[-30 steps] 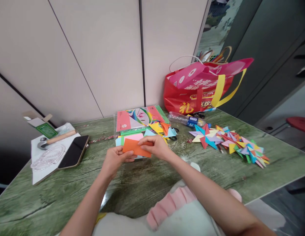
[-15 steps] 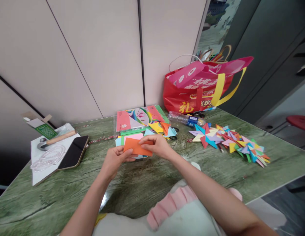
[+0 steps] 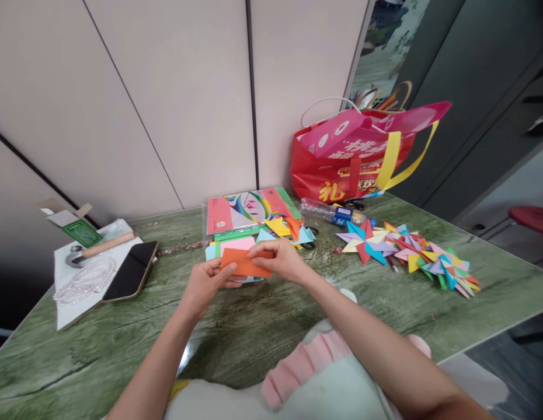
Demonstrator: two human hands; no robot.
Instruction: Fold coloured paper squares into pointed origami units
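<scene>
An orange sheet of paper (image 3: 240, 262), rectangular and perhaps folded, is held up between both hands. My left hand (image 3: 209, 281) pinches its left end, thumb in front and fingers behind. At the right end my right hand (image 3: 279, 259) grips the paper's upper edge between thumb and fingers. Just behind it lies a stack of coloured paper (image 3: 212, 251), partly hidden by the orange sheet. Folded paper pieces (image 3: 278, 226) in yellow, orange and blue sit beyond my right hand, with black scissors (image 3: 309, 245) partly under them.
A paper pack (image 3: 223, 214) lies by the wall. Right of it are a plastic bottle (image 3: 324, 210), a red bag (image 3: 324, 169) and several folded paper stars (image 3: 363, 240). On the left are a phone (image 3: 130, 271), a wooden-handled hook tool (image 3: 107, 244), beads (image 3: 90, 280) and a green box (image 3: 81, 232).
Almost nothing differs. Both hands keep their hold on the orange paper, which has shifted very slightly.
</scene>
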